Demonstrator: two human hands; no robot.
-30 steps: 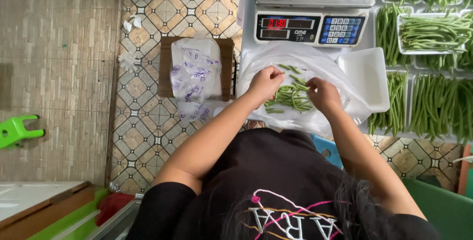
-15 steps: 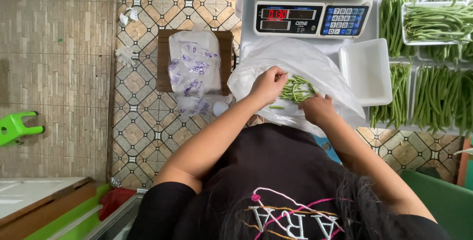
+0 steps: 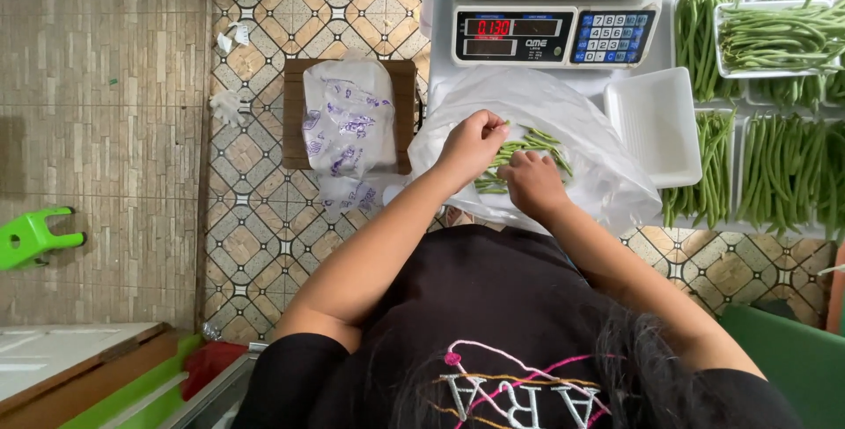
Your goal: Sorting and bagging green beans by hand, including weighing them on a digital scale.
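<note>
Two hands work inside one bag: we have our left hand (image 3: 471, 143) and right hand (image 3: 531, 181) down in a clear plastic bag (image 3: 563, 112) that lies open on the white table (image 3: 440, 42), right in front of the digital scale (image 3: 553, 35). A small heap of green beans (image 3: 537, 143) sits in the bag's hollow, between and just past both hands. Left fingers are curled in a pinch on a bean or two at the heap's near end; right fingers are folded down over the beans and film, and we cannot tell whether they grip anything.

Step in hand, as we judge it: gathering or sorting a portion of beans in the bag. Next move calls for a light pinch that lifts beans without dragging the film along, since the bag is limp and creased and will shift.

Beans are slim, long, smooth, slightly curved, bright green. Bag film is thin, glossy, crumpled. Just right of it lies an empty white foam tray (image 3: 656, 125), shallow, rounded corners, matte. Further right are trays of green beans (image 3: 783, 169). To the left, a printed plastic bag (image 3: 349, 125) slumps on a brown wooden stool (image 3: 295, 117) over patterned floor tiles (image 3: 246, 209).
</note>
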